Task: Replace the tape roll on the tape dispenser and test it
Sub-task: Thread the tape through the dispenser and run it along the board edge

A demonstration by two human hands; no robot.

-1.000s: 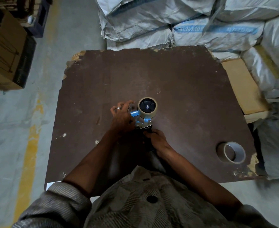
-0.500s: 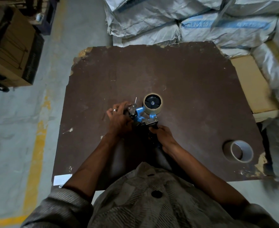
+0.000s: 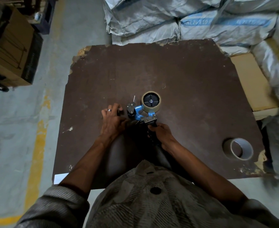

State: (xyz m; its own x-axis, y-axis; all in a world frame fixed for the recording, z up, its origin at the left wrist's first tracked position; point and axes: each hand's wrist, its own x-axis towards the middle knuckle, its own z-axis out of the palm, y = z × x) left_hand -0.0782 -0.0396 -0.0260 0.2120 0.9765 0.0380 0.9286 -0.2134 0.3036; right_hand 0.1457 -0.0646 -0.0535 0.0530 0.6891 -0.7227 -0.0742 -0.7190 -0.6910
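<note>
A blue hand-held tape dispenser point(image 3: 138, 111) lies on its side on the dark brown table point(image 3: 184, 76), near the middle. A tan tape roll point(image 3: 152, 108) sits on its black hub. My right hand point(image 3: 162, 131) grips the dispenser's black handle. My left hand point(image 3: 113, 120), with a ring on one finger, rests at the dispenser's roller end, fingers curled around a small dark part there; what it grips is partly hidden. A second roll, a nearly used-up core point(image 3: 239, 148), lies flat at the table's front right.
Grey woven sacks point(image 3: 168, 18) are stacked behind and to the right of the table. A flat cardboard piece point(image 3: 252, 83) lies at the right edge. Cardboard boxes point(image 3: 12, 46) stand on the concrete floor at left, beside a yellow floor line point(image 3: 37, 145).
My left hand has slid slightly left off the roller end, so the metal roller and flap now show. My right hand keeps its grip on the handle.
</note>
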